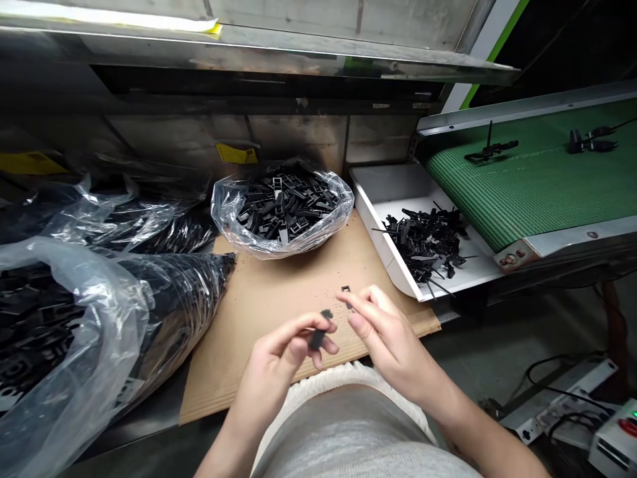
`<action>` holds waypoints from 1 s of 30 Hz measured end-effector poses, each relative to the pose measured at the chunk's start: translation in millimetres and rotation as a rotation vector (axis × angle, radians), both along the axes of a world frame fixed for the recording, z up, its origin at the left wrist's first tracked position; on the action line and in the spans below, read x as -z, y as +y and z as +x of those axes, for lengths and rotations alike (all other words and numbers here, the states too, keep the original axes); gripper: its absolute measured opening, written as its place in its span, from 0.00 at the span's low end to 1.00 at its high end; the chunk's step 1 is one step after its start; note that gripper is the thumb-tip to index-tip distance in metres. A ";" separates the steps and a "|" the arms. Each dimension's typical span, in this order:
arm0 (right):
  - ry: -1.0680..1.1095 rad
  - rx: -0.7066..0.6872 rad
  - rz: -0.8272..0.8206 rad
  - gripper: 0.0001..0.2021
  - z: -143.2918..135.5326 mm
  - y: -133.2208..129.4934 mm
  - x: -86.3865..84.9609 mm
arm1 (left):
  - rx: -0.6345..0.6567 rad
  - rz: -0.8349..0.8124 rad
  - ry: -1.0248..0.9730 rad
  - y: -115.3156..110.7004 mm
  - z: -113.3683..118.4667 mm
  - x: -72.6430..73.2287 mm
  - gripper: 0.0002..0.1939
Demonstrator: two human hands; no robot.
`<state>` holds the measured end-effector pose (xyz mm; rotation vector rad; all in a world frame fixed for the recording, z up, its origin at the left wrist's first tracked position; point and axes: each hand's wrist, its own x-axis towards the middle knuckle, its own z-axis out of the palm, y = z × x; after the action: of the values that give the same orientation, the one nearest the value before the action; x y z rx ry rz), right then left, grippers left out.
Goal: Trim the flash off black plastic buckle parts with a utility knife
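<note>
Over the front part of a cardboard sheet (269, 292), my left hand (293, 345) is closed on a small black part (318, 335), which looks blurred. Close to its right is my right hand (383, 325), thumb and forefinger close together around a small black piece (346, 297) with a square opening. Part of that piece is covered by the fingers. The two hands do not touch each other.
Behind the cardboard stands an open clear bag (283, 249) of black parts. Larger bags (124, 299) fill the left. At right, a white tray (388, 255) holds black moulded pieces beside a green conveyor belt (547, 179) carrying a few more. A metal ledge (298, 56) runs above.
</note>
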<state>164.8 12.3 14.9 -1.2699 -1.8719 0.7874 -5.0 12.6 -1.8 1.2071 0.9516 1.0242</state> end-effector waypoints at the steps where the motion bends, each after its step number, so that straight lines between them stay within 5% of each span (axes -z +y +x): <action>1: 0.002 -0.018 0.015 0.14 0.2 -1.5 0.5 | -0.070 -0.026 -0.034 0.1 1.2 -0.5 0.11; 4: 0.066 0.044 0.110 0.10 -2.8 -6.9 3.2 | -0.237 -0.103 -0.057 0.0 4.7 -3.9 0.12; 6: 0.065 0.077 0.197 0.08 -6.0 -9.9 4.6 | -0.209 -0.116 -0.029 -0.9 5.6 -6.6 0.17; 10: 0.000 0.048 0.365 0.09 -10.8 -13.4 5.1 | -0.209 0.040 0.080 -4.0 5.4 -11.0 0.04; 16: -0.030 0.074 0.479 0.10 -12.3 -15.0 7.2 | -0.230 0.128 0.166 -8.9 5.8 -16.3 0.06; 30: -0.029 0.050 0.314 0.10 -16.4 -17.9 4.9 | -0.194 0.177 0.166 -13.2 0.9 -16.1 0.09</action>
<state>148.4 -5.6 10.0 -1.1277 -1.8906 0.4286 -4.2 -0.6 14.3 1.3828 1.1437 1.1944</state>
